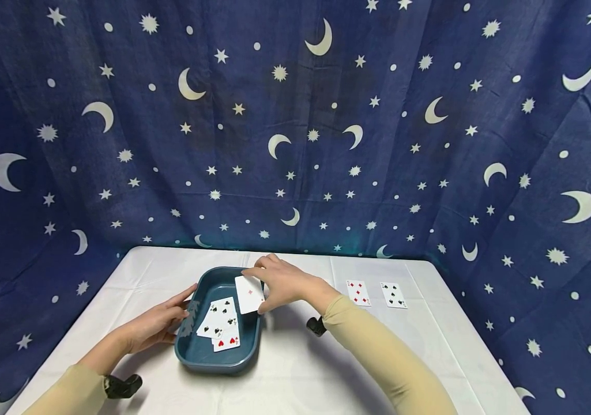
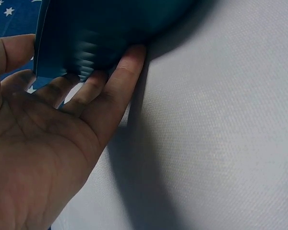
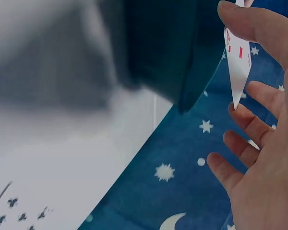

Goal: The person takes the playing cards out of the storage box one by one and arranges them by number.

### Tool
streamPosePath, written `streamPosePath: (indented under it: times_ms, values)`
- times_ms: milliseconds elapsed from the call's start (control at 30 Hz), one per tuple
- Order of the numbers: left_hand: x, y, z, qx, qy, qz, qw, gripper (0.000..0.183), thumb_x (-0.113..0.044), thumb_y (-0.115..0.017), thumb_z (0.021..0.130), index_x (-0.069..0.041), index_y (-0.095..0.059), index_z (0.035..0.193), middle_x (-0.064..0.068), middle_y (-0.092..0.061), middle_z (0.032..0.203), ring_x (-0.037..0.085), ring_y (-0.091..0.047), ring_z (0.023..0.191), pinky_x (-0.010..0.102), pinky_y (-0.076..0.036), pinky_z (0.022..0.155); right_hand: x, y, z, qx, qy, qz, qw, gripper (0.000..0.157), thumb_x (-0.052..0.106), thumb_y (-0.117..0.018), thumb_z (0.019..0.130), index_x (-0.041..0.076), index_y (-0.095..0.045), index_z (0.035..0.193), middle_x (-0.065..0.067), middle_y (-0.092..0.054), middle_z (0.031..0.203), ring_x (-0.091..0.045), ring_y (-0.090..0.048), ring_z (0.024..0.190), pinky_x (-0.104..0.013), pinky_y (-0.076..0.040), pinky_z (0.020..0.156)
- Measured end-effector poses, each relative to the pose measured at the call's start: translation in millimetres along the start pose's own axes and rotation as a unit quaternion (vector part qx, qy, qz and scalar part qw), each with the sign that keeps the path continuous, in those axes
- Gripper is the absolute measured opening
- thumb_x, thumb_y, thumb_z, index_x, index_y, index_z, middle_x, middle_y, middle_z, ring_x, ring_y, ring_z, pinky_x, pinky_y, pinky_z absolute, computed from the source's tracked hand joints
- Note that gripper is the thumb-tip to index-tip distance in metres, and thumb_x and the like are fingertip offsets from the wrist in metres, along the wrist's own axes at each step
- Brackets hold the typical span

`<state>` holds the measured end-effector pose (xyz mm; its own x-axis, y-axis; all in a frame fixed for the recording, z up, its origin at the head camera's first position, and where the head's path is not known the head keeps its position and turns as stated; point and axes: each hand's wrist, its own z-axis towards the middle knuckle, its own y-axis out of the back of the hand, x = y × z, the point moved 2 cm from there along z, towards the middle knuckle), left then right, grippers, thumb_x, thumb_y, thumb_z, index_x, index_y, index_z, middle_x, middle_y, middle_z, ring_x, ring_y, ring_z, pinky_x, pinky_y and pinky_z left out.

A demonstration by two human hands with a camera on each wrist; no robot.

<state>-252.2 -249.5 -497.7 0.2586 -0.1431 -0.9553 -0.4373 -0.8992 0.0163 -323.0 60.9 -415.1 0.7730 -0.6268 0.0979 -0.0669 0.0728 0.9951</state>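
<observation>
My right hand (image 1: 285, 280) pinches an ace of diamonds (image 1: 247, 295) by its edges, thumb on one side and fingers on the other. The card is held tilted, overlapping the right rim of a dark blue rectangular tray (image 1: 217, 366). Face up on the tray's floor lie several overlapping playing cards (image 1: 226, 320), black suits above and hearts showing below. At the tray's left side, my left hand (image 1: 155, 325) holds its wall. In the left wrist view, the thumb meets the rim while the fingers (image 2: 115, 91) lie along the outside, near the base.
To the right on the white-covered table (image 1: 295, 374) lie two face-up cards, one of red diamonds (image 1: 358, 293) and one of a black suit (image 1: 393, 295). A dark blue curtain (image 1: 295, 115) with moons and stars hangs behind the table and along both sides.
</observation>
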Motion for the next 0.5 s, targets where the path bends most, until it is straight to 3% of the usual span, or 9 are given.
streamPosePath:
  times_ms: [167,500]
  values:
    - [0.2,0.0,0.3,0.003,0.001,-0.003,1.0,0.079,-0.013,-0.048,0.102,-0.03,-0.005,0.166,0.023,0.004,0.169,0.043,-0.02,0.147,0.056,-0.051,0.093,-14,3.6,-18,-0.01,-0.009,0.002,1.0,0.09,0.049,-0.086,0.07,0.029,-0.052,0.151,0.003,-0.051,0.133,-0.015,-0.042,0.121,-0.032,-0.04,0.101]
    - [1.7,1.3,1.4,0.012,-0.001,-0.005,0.9999,0.079,-0.013,-0.048,0.102,-0.031,-0.005,0.166,0.024,-0.002,0.168,0.04,-0.027,0.145,0.056,-0.05,0.094,-35,6.9,-56,-0.016,-0.028,0.008,0.999,0.087,0.047,-0.086,0.071,0.029,-0.053,0.15,0.001,-0.05,0.135,-0.018,-0.04,0.128,-0.038,-0.041,0.104]
